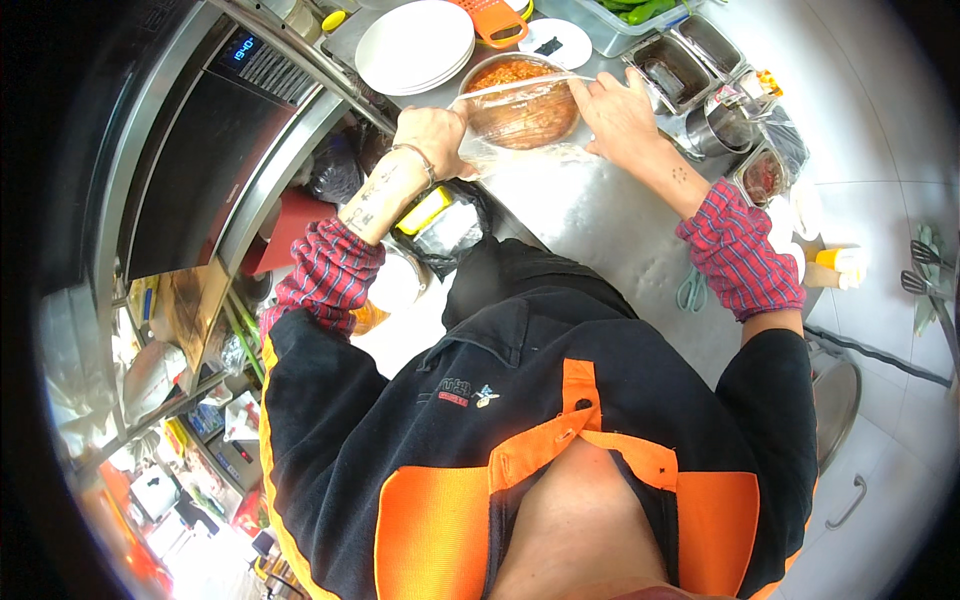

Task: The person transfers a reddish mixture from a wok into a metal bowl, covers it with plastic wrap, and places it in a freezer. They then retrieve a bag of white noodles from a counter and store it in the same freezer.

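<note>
A round metal bowl [568, 132] stands on the steel counter, filled with reddish-brown food [517, 73] whose kind I cannot tell. Clear plastic film [517, 112] is stretched across the near part of the bowl; its straight far edge runs between my hands, and the far part of the food shows uncovered. My left hand [435, 135] grips the film at the bowl's left side. At the right side, my right hand [616, 112] pinches the other end of that edge between thumb and fingers. Crumpled film [525, 159] hangs toward me below the bowl.
Stacked white plates [412, 45] and an orange grater [491, 19] sit behind the bowl. Metal containers [667, 71] and a steel pot [720, 127] line the right side. Scissors [691, 291] lie on the steel counter [600, 217]. An oven-like appliance [202, 165] stands at left.
</note>
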Demonstrator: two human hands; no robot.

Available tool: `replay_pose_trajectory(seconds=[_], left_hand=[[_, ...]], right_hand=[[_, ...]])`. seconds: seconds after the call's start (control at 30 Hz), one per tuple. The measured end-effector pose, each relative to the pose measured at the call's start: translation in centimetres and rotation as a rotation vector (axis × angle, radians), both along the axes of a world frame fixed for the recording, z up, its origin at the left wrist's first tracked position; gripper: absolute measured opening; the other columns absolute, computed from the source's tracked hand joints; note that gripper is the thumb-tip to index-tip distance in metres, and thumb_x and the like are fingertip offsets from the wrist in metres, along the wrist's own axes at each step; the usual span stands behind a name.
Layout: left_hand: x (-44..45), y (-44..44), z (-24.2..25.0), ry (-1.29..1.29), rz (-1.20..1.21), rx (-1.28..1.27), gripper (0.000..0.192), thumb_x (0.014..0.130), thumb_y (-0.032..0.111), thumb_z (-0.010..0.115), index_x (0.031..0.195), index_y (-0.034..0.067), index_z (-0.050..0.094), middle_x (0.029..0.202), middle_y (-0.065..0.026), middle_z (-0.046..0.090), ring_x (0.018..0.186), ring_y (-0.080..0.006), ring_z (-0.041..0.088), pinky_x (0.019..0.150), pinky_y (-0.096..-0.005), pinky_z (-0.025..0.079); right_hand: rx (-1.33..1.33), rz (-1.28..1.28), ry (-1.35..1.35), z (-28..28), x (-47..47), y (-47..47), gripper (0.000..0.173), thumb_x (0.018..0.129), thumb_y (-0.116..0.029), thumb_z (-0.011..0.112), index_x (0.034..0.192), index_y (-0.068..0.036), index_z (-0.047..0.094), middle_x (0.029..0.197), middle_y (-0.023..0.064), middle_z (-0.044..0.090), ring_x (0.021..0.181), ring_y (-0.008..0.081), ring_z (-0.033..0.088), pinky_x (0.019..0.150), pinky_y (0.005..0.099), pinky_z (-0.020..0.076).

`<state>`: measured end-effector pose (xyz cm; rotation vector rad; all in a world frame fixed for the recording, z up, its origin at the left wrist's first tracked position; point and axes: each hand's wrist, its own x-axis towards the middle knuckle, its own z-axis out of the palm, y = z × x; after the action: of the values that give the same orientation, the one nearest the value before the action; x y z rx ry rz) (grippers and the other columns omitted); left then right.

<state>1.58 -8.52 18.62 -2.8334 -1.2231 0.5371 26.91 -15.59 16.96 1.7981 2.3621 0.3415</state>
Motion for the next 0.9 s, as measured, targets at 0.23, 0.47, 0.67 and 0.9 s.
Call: replay_pose_trajectory(seconds=[0.23,0.47,0.67,0.9], left_hand=[[-0.2,0.9,-0.5,0.089,0.049,0.092,0.102,0.058,0.051,0.087,0.137,0.007,0.04,0.101,-0.0043,0.071,0.11,-0.021,0.059,0.097,-0.0497,0.034],[0.5,4.6,-1.4,0.036,0.094,-0.033,0.109,0.054,0.055,0.088,0.14,0.01,0.039,0.099,-0.0081,0.07,0.106,-0.025,0.062,0.091,-0.0486,0.038],[1.6,10.1,-3.2,-0.086,0.091,-0.275,0.113,0.052,0.056,0.089,0.139,0.004,0.04,0.119,-0.0175,0.065,0.116,-0.0333,0.06,0.096,-0.05,0.044],[2.1,15.1,-6.8,-0.232,0.11,-0.494,0.091,0.052,0.058,0.086,0.109,-0.009,0.063,0.105,-0.0245,0.068,0.101,-0.0339,0.066,0.085,-0.0391,0.052]], right_hand=[[0.073,-0.005,0.002,-1.4,0.5,1.8,0.091,0.059,-0.029,0.084,0.138,-0.005,0.045,0.099,0.005,0.068,0.109,0.0204,0.056,0.098,0.0499,0.0351],[-0.16,-0.149,0.004,-1.4,1.4,5.1,0.067,0.072,-0.012,0.066,0.136,-0.013,0.047,0.097,0.0068,0.071,0.111,0.0235,0.057,0.097,0.0514,0.0333],[-0.205,-0.184,0.057,-1.6,2.3,10.2,0.048,0.076,-0.019,0.054,0.123,-0.015,0.061,0.097,0.0105,0.072,0.102,0.0268,0.066,0.092,0.0477,0.036],[-0.438,-0.229,0.145,-1.5,2.4,15.6,0.057,0.075,-0.023,0.059,0.131,-0.015,0.056,0.117,0.0169,0.067,0.111,0.0305,0.062,0.1,0.0468,0.0361]])
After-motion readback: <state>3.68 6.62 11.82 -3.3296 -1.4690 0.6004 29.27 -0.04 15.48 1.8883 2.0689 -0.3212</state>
